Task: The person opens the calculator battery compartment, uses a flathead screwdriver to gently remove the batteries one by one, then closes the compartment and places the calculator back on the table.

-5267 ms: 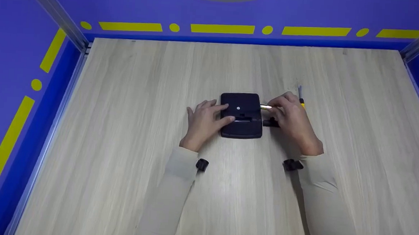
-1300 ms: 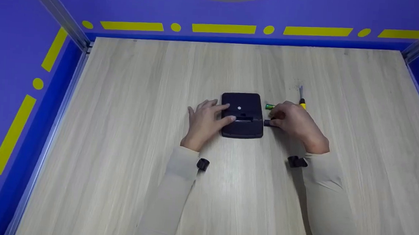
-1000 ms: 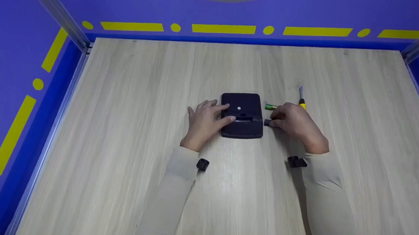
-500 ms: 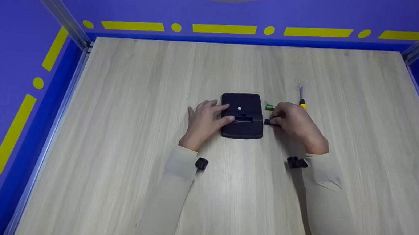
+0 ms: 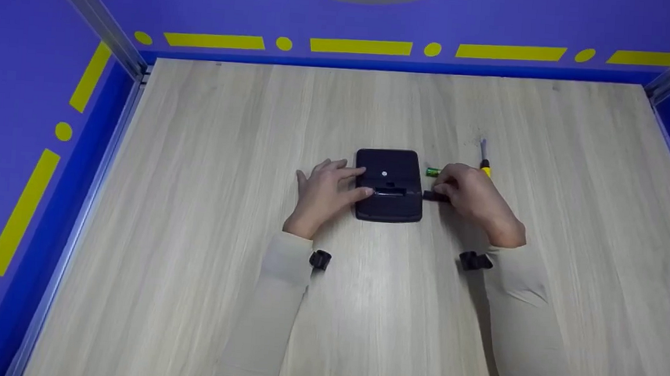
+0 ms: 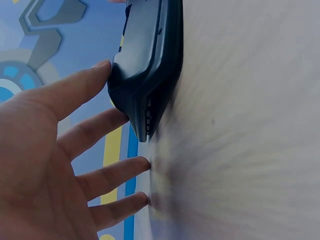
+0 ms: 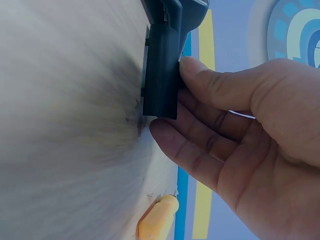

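Observation:
A black device, flat with rounded corners and probably a calculator turned face down, lies on the table with an uncovered narrow battery slot. My left hand rests on its left side, thumb and forefinger touching it and the other fingers spread. Just right of the device, my right hand pinches a small black battery cover. In the right wrist view the thumb lies against the edge of this curved cover; the forefinger is mostly hidden. A green battery lies beyond the cover, partly behind the right hand.
A screwdriver with a yellow and black handle lies beyond the right hand, its shaft pointing away. Dark specks mark the table near its tip. Blue walls with yellow marks border the far and left sides.
Earlier my right hand held the battery beside the device; the battery now lies on the table and the fingers are at the cover. Over the last half second they shift slightly, exposing more of it.

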Demonstrator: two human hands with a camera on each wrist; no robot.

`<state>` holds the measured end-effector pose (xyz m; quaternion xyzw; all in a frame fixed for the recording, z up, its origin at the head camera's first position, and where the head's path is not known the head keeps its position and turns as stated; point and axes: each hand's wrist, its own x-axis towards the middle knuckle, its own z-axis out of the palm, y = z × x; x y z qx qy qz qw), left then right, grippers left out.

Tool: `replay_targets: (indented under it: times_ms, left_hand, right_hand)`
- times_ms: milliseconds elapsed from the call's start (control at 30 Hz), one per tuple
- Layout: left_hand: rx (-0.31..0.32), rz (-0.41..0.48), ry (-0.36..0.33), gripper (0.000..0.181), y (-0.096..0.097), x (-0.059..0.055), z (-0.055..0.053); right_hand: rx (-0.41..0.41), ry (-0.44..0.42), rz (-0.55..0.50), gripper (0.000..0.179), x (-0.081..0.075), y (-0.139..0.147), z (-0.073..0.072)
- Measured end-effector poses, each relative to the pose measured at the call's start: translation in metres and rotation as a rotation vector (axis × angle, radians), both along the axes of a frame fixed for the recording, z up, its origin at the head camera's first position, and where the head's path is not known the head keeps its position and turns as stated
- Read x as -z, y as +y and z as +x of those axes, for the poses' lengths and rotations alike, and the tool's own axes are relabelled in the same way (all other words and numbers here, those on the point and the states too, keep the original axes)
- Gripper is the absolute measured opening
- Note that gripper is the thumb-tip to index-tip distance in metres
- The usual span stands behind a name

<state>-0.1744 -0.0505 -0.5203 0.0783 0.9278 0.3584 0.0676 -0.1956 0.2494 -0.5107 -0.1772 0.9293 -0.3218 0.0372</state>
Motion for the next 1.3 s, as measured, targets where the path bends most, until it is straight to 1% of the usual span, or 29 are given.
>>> replay_targets:
  times_ms: [67, 233, 433, 600, 833, 1033, 1200, 1300]
  left_hand:
    - [0.001, -0.009, 0.005, 0.056, 0.0, 0.0, 0.0]
    - [0.0, -0.02, 0.008, 0.055, 0.0, 0.001, -0.001]
    - [0.0, -0.026, 0.009, 0.055, 0.001, 0.0, -0.001]
    - [-0.003, -0.031, 0.013, 0.056, 0.0, 0.0, -0.002]
    - [-0.003, -0.027, 0.008, 0.056, -0.001, 0.002, -0.002]
    - [0.001, -0.025, 0.007, 0.056, -0.001, 0.002, -0.002]
    - [0.009, -0.014, 0.005, 0.056, -0.001, 0.0, -0.002]
    - [0.012, -0.015, 0.005, 0.056, -0.001, 0.0, -0.002]
  right_hand:
    - [0.001, 0.002, -0.003, 0.009, 0.0, 0.0, 0.0]
    - [0.034, 0.017, -0.017, 0.007, -0.004, 0.0, 0.002]
    - [0.064, 0.087, -0.045, 0.007, -0.011, -0.001, 0.003]
    - [0.075, 0.135, -0.098, 0.008, -0.015, -0.007, 0.004]
    - [0.068, 0.163, -0.127, 0.005, -0.016, -0.017, 0.005]
    - [0.044, 0.191, -0.149, 0.007, -0.016, -0.025, 0.005]
    - [0.026, 0.229, -0.138, 0.006, -0.016, -0.032, 0.007]
    - [0.021, 0.234, -0.125, 0.005, -0.017, -0.037, 0.008]
